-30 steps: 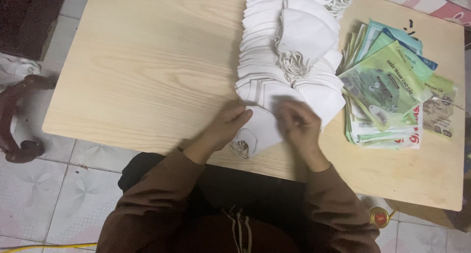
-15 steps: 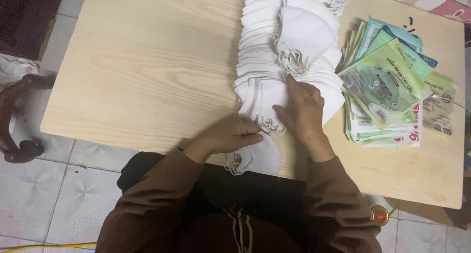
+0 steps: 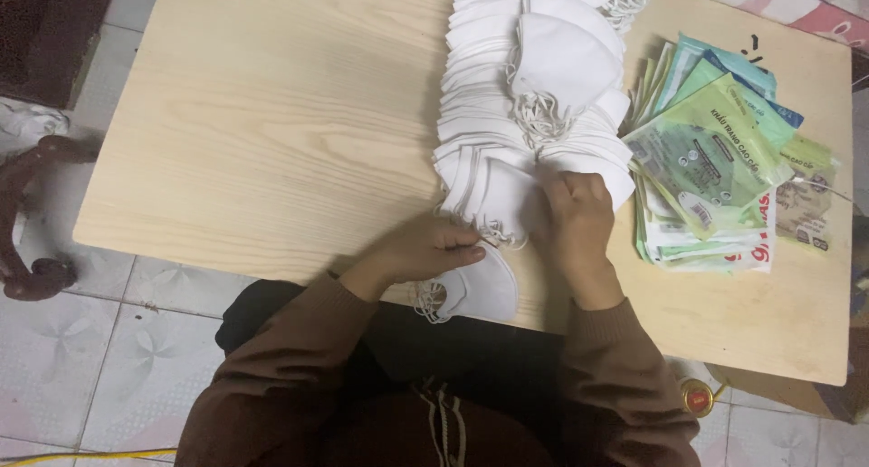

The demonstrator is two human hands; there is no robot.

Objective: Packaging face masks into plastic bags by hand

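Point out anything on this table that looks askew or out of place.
One white face mask hangs over the table's near edge under the left hand, apart from the main mask pile. The pouch stack is fanned unevenly.

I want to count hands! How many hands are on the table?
2. The left hand holds a white mask at the table's near edge; the right hand rests on the mask pile beside it.

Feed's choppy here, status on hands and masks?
Left hand holding one white mask at table edge. Right hand on the mask pile. Nothing blocking.
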